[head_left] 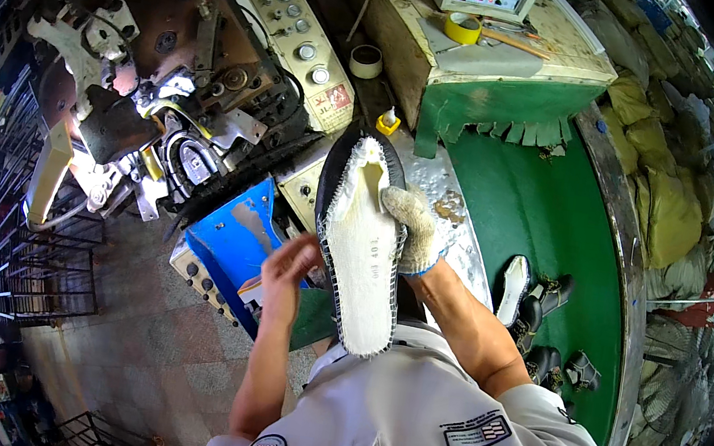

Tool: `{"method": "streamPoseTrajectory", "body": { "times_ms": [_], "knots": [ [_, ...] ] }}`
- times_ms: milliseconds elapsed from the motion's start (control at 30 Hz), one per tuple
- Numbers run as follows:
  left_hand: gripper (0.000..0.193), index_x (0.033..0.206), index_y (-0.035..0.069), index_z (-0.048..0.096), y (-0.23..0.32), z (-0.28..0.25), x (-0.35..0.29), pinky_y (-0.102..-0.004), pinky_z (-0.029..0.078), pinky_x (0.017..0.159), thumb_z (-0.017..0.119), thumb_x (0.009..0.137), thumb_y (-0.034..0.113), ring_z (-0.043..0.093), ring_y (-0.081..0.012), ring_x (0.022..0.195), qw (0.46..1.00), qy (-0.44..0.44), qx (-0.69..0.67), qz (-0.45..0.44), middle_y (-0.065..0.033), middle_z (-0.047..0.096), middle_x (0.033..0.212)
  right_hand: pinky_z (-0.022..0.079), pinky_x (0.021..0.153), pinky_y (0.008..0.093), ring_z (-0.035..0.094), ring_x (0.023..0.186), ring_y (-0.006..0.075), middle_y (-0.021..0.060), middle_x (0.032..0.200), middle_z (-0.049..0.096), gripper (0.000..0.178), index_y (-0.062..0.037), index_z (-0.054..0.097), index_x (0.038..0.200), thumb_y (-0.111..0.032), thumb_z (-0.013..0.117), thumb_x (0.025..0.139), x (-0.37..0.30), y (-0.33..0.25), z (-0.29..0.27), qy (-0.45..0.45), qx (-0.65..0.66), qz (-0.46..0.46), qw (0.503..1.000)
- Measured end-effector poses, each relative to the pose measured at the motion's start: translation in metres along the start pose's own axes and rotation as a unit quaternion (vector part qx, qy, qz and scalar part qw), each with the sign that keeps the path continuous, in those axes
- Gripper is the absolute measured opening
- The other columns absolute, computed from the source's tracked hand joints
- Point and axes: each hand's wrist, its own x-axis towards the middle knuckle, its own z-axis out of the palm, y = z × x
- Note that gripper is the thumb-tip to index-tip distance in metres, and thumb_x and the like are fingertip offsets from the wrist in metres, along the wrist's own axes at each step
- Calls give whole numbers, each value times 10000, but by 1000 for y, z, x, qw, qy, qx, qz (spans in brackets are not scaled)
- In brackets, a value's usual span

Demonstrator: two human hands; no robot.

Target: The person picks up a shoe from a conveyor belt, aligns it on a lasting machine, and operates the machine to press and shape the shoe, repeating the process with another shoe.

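Note:
A black shoe upper (pixel 364 251) is held upright in front of my chest, its white insole bottom facing up and stitched round the edge. My right hand (pixel 412 226), in a knitted off-white glove, grips its right side, with the thumb lying over the white bottom. At the upper end, the white lining shows a yellowish hollow. Bare and slightly blurred, my left hand (pixel 286 270) is close to the shoe upper's left edge, fingers loosely bent with nothing visible in them. Whether its fingertips touch the edge I cannot tell.
A machine with metal clamps (pixel 194 156) and a button panel (pixel 297 26) stands at the left, a blue metal box (pixel 233 238) below it. Several dark shoe uppers (pixel 551 294) lie on the green surface (pixel 513 199) at right. Yellow tape (pixel 463 28) rests on the bench.

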Motion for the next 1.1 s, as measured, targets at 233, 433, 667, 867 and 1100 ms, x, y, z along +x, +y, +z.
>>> {"method": "streamPoseTrajectory", "body": {
  "times_ms": [233, 433, 667, 867, 1100],
  "knots": [
    [658, 1349, -78, 597, 27, 62, 35, -274, 439, 962, 753, 887, 364, 590, -123, 1056, 991, -61, -55, 101, -64, 669, 1211, 537, 880, 317, 668, 954, 179, 83, 1083, 699, 581, -5, 604, 1276, -345, 753, 829, -20, -5, -19, 43, -71, -48, 995],
    [548, 1320, -81, 610, 6, 97, 47, -253, 443, 882, 718, 903, 258, 567, -98, 952, 993, -72, 15, 96, -43, 676, 1100, 526, 838, 295, 633, 925, 127, 50, 1058, 689, 471, -3, 627, 1233, -277, 732, 866, -35, -33, -49, 82, -148, -35, 985],
    [461, 1100, -49, 699, 6, 143, 79, -274, 503, 776, 780, 880, 347, 641, -129, 852, 995, -81, -58, -17, -72, 711, 1001, 522, 872, 287, 613, 1011, 126, 67, 1195, 657, 727, 8, 514, 1419, -258, 815, 814, -47, -50, -76, 86, -250, -76, 961],
    [475, 987, -47, 722, 4, 179, 106, -289, 474, 702, 745, 909, 420, 573, -97, 783, 991, -109, 72, 9, -40, 689, 860, 508, 895, 290, 613, 1012, 129, 65, 1164, 671, 652, 13, 555, 1377, -308, 774, 854, -45, -68, -117, 133, -255, -88, 954],
    [501, 1296, -44, 607, -67, 193, 146, -304, 516, 905, 734, 950, 295, 672, -205, 1031, 974, -76, 206, 48, -165, 709, 1171, 511, 822, 302, 616, 878, 123, 59, 1001, 695, 497, -29, 675, 1185, -439, 714, 907, -34, -113, -233, 246, -330, 2, 911]
  ]
}}
